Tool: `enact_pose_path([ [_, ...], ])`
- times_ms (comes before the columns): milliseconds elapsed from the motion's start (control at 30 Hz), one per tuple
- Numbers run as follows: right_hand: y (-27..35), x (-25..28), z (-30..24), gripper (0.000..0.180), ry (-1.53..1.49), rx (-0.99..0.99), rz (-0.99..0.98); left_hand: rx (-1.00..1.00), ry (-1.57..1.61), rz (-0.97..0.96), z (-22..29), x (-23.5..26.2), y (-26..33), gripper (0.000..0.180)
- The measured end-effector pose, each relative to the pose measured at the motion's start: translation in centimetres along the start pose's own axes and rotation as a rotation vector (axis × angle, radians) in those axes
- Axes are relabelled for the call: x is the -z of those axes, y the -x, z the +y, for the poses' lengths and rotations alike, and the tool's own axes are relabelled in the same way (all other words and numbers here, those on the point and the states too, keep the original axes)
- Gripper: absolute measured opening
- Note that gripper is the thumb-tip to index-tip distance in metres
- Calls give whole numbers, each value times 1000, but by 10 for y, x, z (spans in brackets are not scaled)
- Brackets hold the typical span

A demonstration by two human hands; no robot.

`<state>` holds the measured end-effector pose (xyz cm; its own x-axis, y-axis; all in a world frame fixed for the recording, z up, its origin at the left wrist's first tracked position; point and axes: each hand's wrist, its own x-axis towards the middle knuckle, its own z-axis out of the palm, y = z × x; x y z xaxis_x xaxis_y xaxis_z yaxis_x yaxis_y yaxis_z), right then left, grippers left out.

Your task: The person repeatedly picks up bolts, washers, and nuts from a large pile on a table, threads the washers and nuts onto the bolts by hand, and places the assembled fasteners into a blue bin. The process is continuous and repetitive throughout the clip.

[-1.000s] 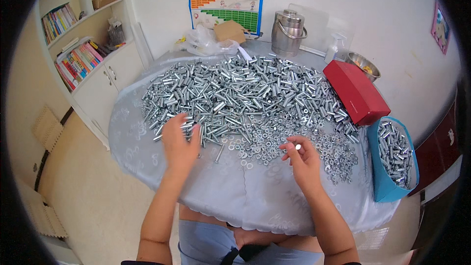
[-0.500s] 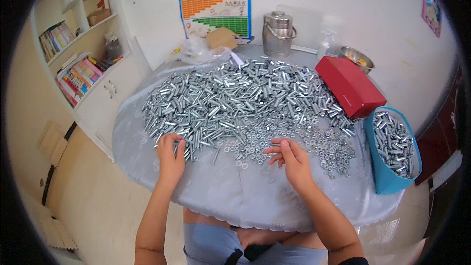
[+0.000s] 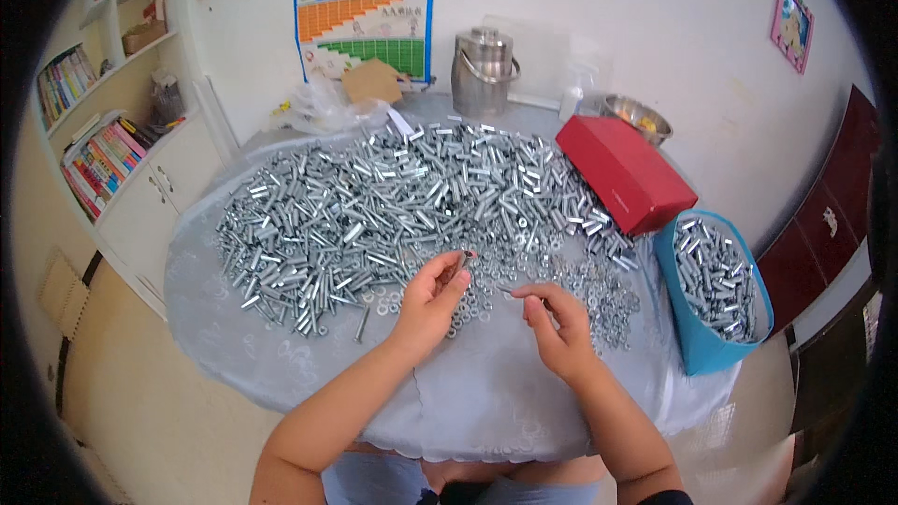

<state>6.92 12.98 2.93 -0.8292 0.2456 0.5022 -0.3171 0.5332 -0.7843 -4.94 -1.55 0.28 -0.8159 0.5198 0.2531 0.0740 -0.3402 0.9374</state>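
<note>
My left hand (image 3: pixel 428 307) is closed with thumb and fingers around a metal bolt (image 3: pixel 464 262), its end tilted up above the fingertips. A little to the right, my right hand (image 3: pixel 561 329) pinches a small flat metal piece, seemingly a washer (image 3: pixel 505 289), between thumb and forefinger. The two hands are apart over the front of the pile. Behind them spreads a wide heap of silvery bolts (image 3: pixel 374 196). Loose washers and nuts (image 3: pixel 599 295) lie along the heap's near right side, partly hidden by my hands. One single bolt (image 3: pixel 362 324) rests near the heap's front edge.
A blue bin (image 3: pixel 716 360) full of bolts stands at the right edge of the table (image 3: pixel 281 383). Beside it lies a red box (image 3: pixel 627 173). Along the back are a steel pot (image 3: pixel 483 75), a metal bowl (image 3: pixel 645 112), cardboard (image 3: pixel 372 82) and plastic bags (image 3: pixel 327 112).
My left hand has moved from the heap's left front to the middle, and a bolt now shows in its fingers. My right hand has closed to a pinch. The view has shifted rightward.
</note>
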Motion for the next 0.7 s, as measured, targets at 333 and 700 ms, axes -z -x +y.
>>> enact_pose_path([
  [333,2,-13,0,13,-289,-93,139,250,25,-190,3,-6,13,27],
  [700,-2,-3,0,14,-127,-168,127,-62,-459,-219,7,-11,19,27],
])
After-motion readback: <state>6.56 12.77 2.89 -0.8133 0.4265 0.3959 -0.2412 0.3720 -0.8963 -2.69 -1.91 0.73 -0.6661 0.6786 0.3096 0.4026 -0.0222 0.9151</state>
